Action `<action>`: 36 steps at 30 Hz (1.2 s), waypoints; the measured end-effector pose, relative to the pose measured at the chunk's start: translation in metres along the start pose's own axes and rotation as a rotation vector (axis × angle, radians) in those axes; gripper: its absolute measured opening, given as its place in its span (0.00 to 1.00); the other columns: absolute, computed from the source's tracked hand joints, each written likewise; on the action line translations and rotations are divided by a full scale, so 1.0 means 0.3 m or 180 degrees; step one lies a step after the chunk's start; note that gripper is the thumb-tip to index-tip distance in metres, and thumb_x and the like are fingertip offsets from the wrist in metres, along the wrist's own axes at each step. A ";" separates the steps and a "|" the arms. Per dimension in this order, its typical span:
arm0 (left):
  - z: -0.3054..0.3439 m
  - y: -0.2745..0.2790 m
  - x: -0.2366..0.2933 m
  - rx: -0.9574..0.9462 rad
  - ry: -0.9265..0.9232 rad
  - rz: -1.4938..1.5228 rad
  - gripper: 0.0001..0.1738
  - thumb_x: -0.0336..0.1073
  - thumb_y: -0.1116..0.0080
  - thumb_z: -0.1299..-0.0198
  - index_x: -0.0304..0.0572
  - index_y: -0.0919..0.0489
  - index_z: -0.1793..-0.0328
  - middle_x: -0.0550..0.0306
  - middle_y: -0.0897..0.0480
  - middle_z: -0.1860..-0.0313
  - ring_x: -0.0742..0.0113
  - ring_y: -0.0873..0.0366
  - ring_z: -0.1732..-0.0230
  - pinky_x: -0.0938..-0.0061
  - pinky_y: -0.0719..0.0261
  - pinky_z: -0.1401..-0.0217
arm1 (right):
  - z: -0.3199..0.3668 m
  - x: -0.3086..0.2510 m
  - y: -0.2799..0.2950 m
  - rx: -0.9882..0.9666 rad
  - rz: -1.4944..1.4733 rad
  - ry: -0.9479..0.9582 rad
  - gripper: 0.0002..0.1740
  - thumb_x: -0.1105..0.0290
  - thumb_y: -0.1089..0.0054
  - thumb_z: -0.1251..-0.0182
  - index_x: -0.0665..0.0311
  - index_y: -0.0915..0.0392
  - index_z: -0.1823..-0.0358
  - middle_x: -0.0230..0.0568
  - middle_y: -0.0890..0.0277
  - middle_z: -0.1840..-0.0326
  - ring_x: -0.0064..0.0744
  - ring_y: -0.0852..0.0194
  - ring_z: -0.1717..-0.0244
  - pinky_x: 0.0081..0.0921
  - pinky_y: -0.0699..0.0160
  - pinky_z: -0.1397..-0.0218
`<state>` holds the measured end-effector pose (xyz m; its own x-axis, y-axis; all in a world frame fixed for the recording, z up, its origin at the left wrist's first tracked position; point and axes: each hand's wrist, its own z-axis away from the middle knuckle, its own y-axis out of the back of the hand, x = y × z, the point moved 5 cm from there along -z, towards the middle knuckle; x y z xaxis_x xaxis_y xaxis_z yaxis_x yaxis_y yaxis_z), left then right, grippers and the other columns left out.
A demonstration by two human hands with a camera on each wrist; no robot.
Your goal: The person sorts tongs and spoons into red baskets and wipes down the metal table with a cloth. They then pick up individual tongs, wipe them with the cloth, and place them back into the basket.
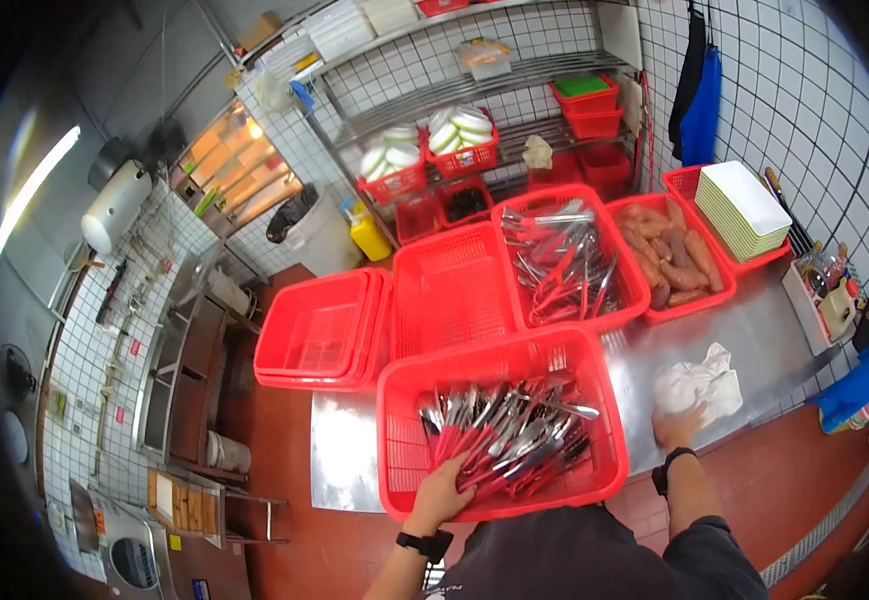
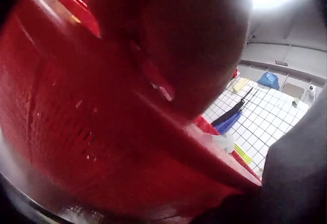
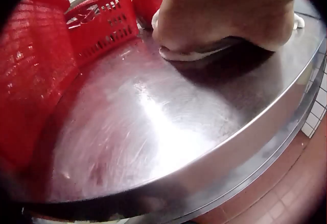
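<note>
One red cutlery basket (image 1: 614,440), long axis left to right; one crumpled cloth (image 1: 711,386); hands apart, left hand (image 1: 441,492) over basket's near rim, right hand (image 1: 678,429) on cloth; grips indeterminable.

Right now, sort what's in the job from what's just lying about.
Apparently in the job:
- left hand, at the front cutlery basket
- right hand, on the white cloth
- steel table

Apparently just lying about:
- stacked red baskets
- yellow jug
- stacked plates
</note>
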<state>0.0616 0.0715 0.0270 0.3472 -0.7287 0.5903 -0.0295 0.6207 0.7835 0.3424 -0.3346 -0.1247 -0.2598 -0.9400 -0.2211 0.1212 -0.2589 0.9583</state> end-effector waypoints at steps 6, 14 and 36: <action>-0.007 -0.016 -0.009 0.0151 -0.0205 -0.0055 0.43 0.39 0.32 0.48 0.44 0.34 0.24 0.45 0.18 0.45 0.51 0.16 0.52 0.62 0.19 0.48 | -0.034 0.026 -0.018 -0.0052 -0.0114 -0.0209 0.54 0.34 0.52 0.36 0.68 0.49 0.21 0.58 0.70 0.16 0.58 0.80 0.15 0.51 0.69 0.16; 0.005 0.059 0.046 0.0205 -0.0005 0.0401 0.50 0.44 0.30 0.45 0.41 0.44 0.19 0.46 0.21 0.37 0.47 0.19 0.45 0.61 0.21 0.43 | 0.008 0.063 -0.113 -0.0800 0.0310 0.0211 0.48 0.32 0.60 0.32 0.73 0.27 0.34 0.73 0.82 0.18 0.68 0.93 0.17 0.53 0.78 0.16; -0.958 0.159 0.437 0.0730 -0.1496 -0.0959 0.37 0.43 0.36 0.40 0.40 0.35 0.26 0.40 0.32 0.27 0.38 0.37 0.26 0.53 0.35 0.26 | 0.146 0.060 -0.086 0.0754 -0.0313 0.0484 0.30 0.58 0.40 0.49 0.70 0.18 0.46 0.49 0.50 0.20 0.61 0.64 0.18 0.61 0.58 0.20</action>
<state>0.3752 0.0889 0.0859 -0.0783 -0.9450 0.3174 -0.2138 0.3269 0.9206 0.2925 -0.3350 -0.1456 -0.1105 -0.9401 -0.3225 -0.1292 -0.3082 0.9425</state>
